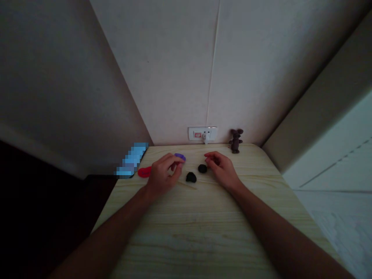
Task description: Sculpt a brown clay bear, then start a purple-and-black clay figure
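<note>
My left hand (166,172) is over the table, its thumb and index finger brought together. Just behind those fingertips shows a purple lump (180,156), soft-looking like modelling clay; whether the fingers grip it or something smaller I cannot make out. A red oval piece (144,172) lies left of this hand, partly covered by it. My right hand (220,167) has its fingers loosely bent, thumb and index slightly apart, with nothing visible in them. By its thumb sits a round black lump (202,168). Another black lump (191,177), less regular, rests between the hands.
A thin stick (187,185) lies on the wooden tabletop (188,232). Against the wall stands a small dark brown figure with round ears (236,141). A wall socket (202,134) holds a white plug. At the left edge is a phone-like screen (132,161), blurred out.
</note>
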`<state>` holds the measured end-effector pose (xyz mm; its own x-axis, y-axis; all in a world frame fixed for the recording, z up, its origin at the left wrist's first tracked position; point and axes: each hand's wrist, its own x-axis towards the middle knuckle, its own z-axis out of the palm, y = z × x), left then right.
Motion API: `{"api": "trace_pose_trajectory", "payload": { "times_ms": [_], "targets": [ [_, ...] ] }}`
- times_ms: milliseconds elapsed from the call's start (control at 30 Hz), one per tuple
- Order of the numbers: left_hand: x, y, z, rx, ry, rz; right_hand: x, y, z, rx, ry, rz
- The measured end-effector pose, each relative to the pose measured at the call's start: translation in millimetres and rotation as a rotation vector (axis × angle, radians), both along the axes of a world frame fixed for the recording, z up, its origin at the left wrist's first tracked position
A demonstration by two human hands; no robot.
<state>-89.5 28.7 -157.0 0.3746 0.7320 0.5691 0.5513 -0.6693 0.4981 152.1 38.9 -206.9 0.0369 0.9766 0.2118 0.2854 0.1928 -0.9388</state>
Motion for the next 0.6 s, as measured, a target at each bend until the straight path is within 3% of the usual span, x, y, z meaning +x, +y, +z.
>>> {"api": "trace_pose_trajectory", "payload": {
  "times_ms": [167,367,600],
  "targets": [
    [-4,-3,-11.4,-0.004,0.059,-0.094,1,-2,2.8,-0.015,0.020,-0.028],
    [-1,-7,-20.6,-0.184,0.287,-0.234,0,-2,4.4,-0.010,0.026,-0.045],
    [2,-5,-24.6,-0.247,0.135,-0.208,-5,-22,18.7,0.135,-0.070,-0.147]
  ]
}}
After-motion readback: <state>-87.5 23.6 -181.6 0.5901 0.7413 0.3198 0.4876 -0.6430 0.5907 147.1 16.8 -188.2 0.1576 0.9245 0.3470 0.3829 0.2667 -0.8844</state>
